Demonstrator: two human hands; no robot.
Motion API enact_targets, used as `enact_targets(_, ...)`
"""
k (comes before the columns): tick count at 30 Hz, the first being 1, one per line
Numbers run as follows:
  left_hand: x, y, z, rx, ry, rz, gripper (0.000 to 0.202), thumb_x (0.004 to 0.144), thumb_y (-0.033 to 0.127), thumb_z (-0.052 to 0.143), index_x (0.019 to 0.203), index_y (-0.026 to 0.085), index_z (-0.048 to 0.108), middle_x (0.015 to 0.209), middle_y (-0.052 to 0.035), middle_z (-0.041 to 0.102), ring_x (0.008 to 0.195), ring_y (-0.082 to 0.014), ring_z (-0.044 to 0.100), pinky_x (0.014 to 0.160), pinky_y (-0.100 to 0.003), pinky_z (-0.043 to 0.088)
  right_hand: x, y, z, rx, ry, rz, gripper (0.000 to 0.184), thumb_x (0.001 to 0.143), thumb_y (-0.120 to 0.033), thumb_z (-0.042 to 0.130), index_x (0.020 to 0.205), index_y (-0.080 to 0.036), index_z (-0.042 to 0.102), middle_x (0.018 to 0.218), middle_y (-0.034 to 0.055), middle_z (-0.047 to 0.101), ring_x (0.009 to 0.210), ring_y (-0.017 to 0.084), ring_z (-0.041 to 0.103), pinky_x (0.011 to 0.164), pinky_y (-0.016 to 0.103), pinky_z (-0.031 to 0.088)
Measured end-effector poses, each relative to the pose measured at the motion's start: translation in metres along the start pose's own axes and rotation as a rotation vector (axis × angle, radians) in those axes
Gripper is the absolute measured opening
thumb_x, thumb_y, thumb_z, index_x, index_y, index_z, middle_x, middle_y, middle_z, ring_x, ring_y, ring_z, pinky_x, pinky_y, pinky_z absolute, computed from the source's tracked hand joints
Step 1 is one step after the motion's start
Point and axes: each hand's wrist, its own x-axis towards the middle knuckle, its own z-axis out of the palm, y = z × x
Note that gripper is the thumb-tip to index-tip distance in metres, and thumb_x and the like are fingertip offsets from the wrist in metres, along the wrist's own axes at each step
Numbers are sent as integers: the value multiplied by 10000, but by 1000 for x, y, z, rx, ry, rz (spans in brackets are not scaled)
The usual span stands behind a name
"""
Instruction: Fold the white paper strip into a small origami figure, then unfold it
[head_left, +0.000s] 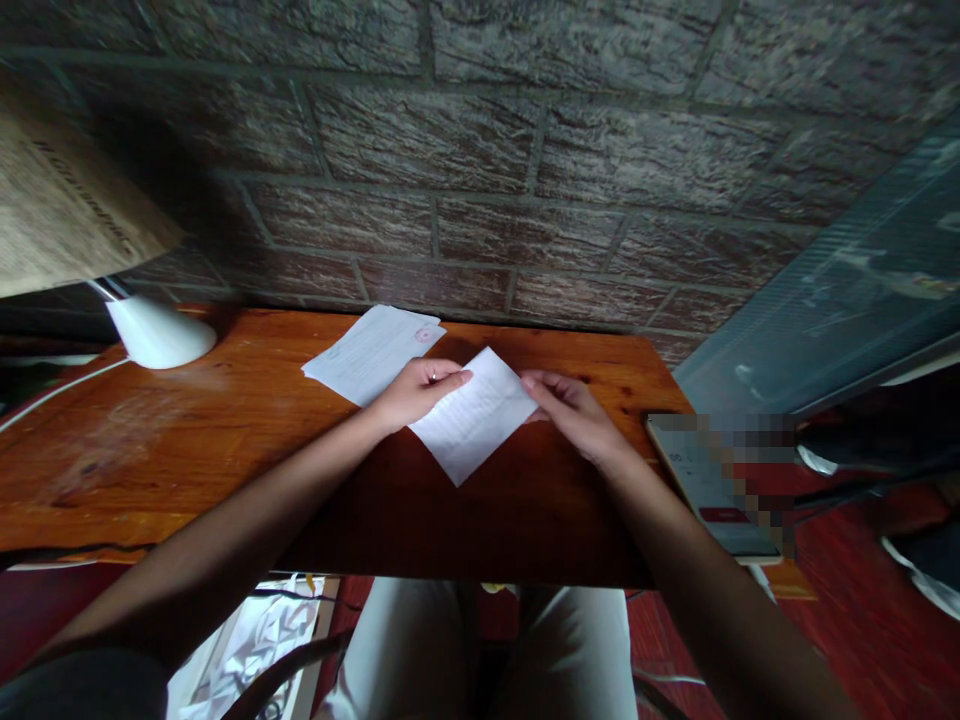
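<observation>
A small sheet of white paper (476, 425) with faint print is held above the wooden table, turned so one corner points toward me. My left hand (420, 392) pinches its left edge, thumb on top; a ring shows on one finger. At its right corner, my right hand (566, 405) grips the paper between thumb and fingers. Behind my left hand lies a stack of printed papers (367, 350), the top one bearing a round red stamp. Whether the held paper is folded, I cannot tell.
A lamp (161, 330) with a printed shade stands at the table's left. At the right edge lies a tablet-like device (697, 480), partly pixelated. A brick-patterned wall (480, 230) rises behind the table (187, 440). Below left, a box holds crumpled white paper (262, 640).
</observation>
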Motion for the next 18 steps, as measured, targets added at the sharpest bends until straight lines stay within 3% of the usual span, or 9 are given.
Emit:
enact_targets(2, 1, 0, 0, -35, 103, 4, 391, 792, 542, 682, 792, 151, 701, 681, -1, 667, 588, -124, 546, 541, -228, 397, 2, 2, -2, 48, 9, 56, 402, 695, -494, 805, 980, -219, 737, 923, 24, 740, 778, 145, 668, 713, 272, 543)
enact_targets(5, 1, -1, 1, -83, 165, -6, 404, 772, 555, 702, 823, 155, 711, 722, -11, 694, 622, -131, 576, 577, -230, 426, 4, 8, -2, 67, 25, 107, 379, 644, -415, 852, 942, -204, 753, 962, 40, 753, 794, 146, 673, 724, 266, 545)
enact_targets(12, -1, -4, 3, -167, 43, -90, 434, 771, 589, 693, 877, 169, 721, 796, -29, 735, 705, -177, 654, 660, -273, 499, 5, 10, 0, 0, 14, 99, 359, 637, -401, 845, 921, -194, 773, 885, 32, 761, 705, 122, 643, 637, 235, 520)
enact_targets(18, -1, -6, 2, -132, 85, 4, 397, 777, 557, 708, 874, 173, 738, 820, -31, 750, 754, -187, 672, 703, -287, 516, 5, 10, 1, 20, 63, 27, 291, 674, -404, 820, 881, -204, 775, 901, 30, 765, 711, 119, 644, 654, 245, 516)
